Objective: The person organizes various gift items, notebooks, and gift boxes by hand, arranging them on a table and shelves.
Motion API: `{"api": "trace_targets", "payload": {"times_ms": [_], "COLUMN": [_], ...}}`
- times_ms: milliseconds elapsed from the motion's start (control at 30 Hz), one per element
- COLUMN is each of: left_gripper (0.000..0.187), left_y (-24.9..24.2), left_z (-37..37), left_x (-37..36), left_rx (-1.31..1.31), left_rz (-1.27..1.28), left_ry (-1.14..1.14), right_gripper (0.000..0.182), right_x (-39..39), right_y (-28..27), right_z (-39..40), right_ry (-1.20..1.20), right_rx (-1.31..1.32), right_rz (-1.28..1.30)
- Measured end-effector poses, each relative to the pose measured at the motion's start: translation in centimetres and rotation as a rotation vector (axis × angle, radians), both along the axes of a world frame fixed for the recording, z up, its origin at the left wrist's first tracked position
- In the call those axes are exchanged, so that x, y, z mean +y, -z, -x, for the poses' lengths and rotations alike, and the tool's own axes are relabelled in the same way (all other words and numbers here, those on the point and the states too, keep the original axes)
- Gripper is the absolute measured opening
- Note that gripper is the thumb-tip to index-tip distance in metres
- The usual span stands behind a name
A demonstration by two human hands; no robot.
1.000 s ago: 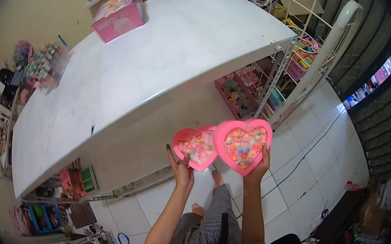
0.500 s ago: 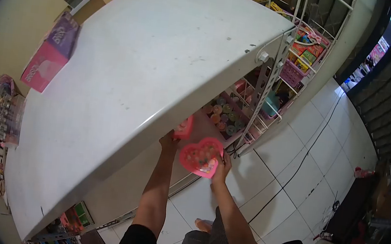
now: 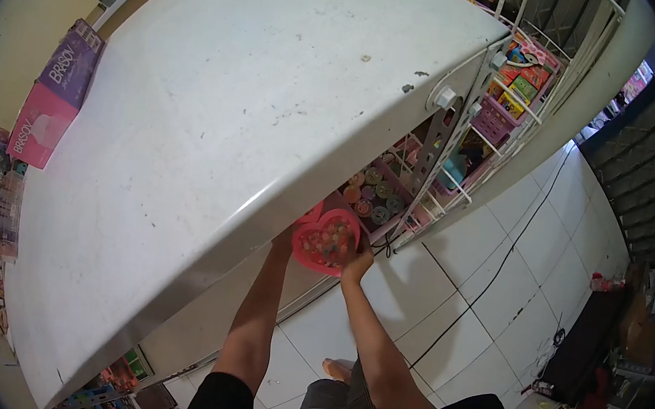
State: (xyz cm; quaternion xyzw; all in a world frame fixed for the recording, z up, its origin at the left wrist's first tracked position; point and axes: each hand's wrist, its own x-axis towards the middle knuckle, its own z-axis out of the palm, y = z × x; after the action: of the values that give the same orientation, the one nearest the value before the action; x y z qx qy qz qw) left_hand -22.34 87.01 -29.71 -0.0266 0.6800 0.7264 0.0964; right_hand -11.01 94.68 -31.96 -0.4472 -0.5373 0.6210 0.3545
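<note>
My right hand (image 3: 358,263) grips the right rim of a pink heart-shaped container (image 3: 297,258) below the shelf's front edge. Small multicoloured pieces, too small to name, lie inside it. Directly behind it, partly covered, is a second pink container (image 3: 311,214). My left hand (image 3: 283,239) is closed at the near side of that second container; its fingertips are largely hidden by the shelf edge and the containers.
A white shelf top (image 3: 241,114) overhangs my hands. Beneath it, a tray of small round jars (image 3: 369,193) stands near a metal post. A white wire rack with a purple basket (image 3: 494,122) is at right. A black cable (image 3: 498,268) crosses the tiled floor.
My right hand has brought the heart-shaped container left and slightly up, against the second container. Its multicoloured contents now show more clearly. My view has shifted a little.
</note>
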Motion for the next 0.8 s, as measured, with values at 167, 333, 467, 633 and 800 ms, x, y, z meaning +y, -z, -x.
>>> {"api": "trace_targets", "payload": {"times_ms": [167,333,467,633,800], "left_gripper": [0.059,0.056,0.045,0.044,0.05], "left_y": [0.9,4.1,-0.6,3.9,1.7], "left_z": [1.3,1.1,-6.8,-10.1,-12.1], "left_x": [0.2,-1.2,-0.6,-2.8,-6.0], "left_rx": [-0.047,-0.132,-0.153,-0.007,-0.188], "left_rz": [0.256,0.524,0.188,0.316,0.262], "left_ry": [-0.081,-0.174,-0.33,-0.048,0.23], "right_gripper": [0.025,0.026,0.027,0.027,0.029], "right_x": [0.3,0.4,-2.5,-5.0,-1.9], "right_y": [0.6,1.2,0.9,0.8,1.7], "right_z": [0.6,0.2,-2.2,-3.6,-4.8], "right_ry": [0.098,0.098,0.114,0.045,-0.265], "right_rx": [-0.242,-0.254,-0.32,-0.092,-0.101], "right_rz": [-0.236,-0.124,-0.218,0.256,0.105]}}
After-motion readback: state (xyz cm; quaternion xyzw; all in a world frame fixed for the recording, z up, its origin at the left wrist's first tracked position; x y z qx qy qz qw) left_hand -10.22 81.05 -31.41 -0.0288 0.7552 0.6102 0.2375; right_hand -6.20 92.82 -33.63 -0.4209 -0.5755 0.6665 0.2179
